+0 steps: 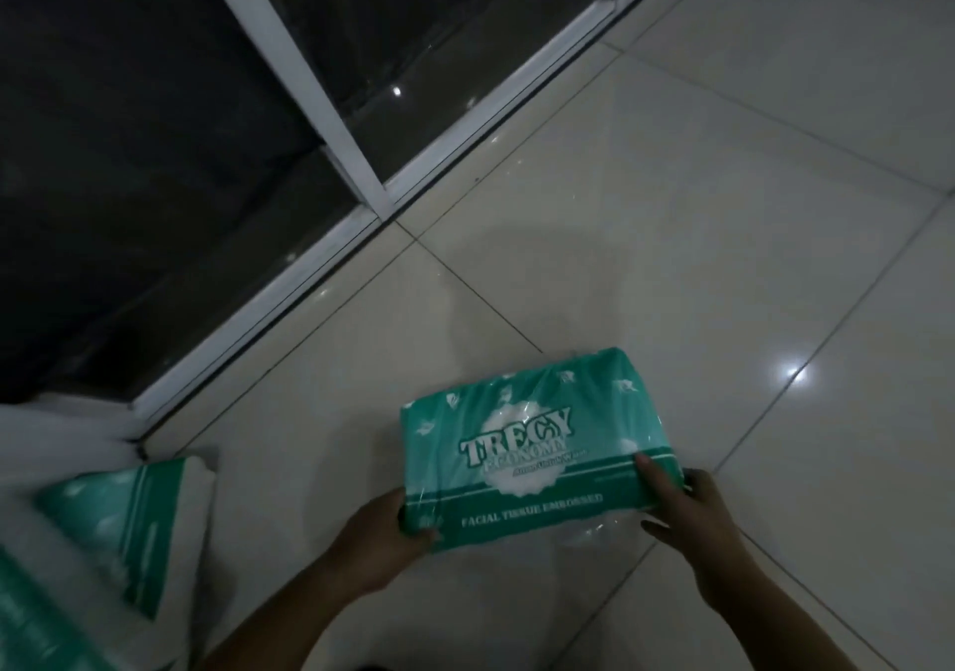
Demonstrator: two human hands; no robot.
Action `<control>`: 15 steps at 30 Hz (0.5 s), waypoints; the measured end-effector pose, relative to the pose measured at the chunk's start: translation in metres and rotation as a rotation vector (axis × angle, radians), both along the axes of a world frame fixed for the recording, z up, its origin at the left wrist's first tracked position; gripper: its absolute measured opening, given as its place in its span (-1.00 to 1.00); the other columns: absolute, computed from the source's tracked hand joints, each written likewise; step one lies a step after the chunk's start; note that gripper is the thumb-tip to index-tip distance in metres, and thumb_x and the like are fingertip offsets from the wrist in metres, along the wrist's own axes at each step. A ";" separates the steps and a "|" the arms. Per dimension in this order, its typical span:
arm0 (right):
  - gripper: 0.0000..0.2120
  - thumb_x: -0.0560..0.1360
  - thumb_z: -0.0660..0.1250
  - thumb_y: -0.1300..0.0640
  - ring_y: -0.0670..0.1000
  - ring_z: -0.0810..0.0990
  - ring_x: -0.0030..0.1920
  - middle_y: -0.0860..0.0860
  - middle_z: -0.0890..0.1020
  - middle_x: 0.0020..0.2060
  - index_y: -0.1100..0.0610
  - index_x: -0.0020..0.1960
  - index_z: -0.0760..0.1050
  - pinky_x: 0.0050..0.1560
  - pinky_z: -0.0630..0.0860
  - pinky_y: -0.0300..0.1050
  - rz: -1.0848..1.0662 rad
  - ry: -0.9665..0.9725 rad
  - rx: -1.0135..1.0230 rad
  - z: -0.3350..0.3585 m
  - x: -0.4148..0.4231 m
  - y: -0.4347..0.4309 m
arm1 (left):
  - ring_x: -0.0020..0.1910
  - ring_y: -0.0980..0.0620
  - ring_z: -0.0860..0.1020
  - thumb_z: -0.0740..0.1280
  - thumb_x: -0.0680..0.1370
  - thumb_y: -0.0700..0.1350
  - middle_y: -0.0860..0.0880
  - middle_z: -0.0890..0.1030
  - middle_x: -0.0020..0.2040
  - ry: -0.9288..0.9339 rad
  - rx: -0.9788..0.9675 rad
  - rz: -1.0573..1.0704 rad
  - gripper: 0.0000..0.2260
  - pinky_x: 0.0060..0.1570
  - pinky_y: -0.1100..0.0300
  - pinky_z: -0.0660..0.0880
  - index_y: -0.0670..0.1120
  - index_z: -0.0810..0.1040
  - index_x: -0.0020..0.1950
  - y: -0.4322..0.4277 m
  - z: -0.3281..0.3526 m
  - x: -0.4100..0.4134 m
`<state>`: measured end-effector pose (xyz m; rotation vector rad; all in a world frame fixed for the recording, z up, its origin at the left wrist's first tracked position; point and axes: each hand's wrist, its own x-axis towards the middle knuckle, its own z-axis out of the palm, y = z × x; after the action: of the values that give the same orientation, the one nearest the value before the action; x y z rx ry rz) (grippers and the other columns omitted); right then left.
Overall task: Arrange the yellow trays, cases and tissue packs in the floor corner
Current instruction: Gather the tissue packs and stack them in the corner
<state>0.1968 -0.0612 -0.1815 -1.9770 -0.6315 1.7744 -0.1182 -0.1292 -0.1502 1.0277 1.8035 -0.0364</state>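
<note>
A green and white facial tissue pack is held flat above the tiled floor, label up. My left hand grips its near left corner. My right hand grips its near right end, fingers laid over the top. A second tissue pack lies on the floor at the lower left, by the base of the window frame. Part of a third green pack shows at the bottom left corner, blurred. No yellow trays or cases are in view.
A glass window wall with a white frame runs diagonally from upper right to lower left, dark behind it. Glossy pale floor tiles fill the right side. A white cloth or curtain bunches at the left edge.
</note>
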 end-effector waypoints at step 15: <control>-0.80 0.52 0.31 -0.03 0.14 0.64 0.10 0.10 0.66 0.09 -0.01 0.11 0.52 0.08 0.58 0.18 -0.232 0.319 0.447 0.150 0.042 -0.113 | 0.13 0.02 0.55 0.34 0.55 -0.07 -0.03 0.57 0.16 -0.382 0.579 0.865 -0.70 0.10 -0.02 0.56 0.07 0.45 0.27 -0.095 0.161 0.068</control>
<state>0.2383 -0.1743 -0.0316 -1.3755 -0.5996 1.5913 -0.0498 -0.2238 0.0110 0.4868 1.7830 1.1806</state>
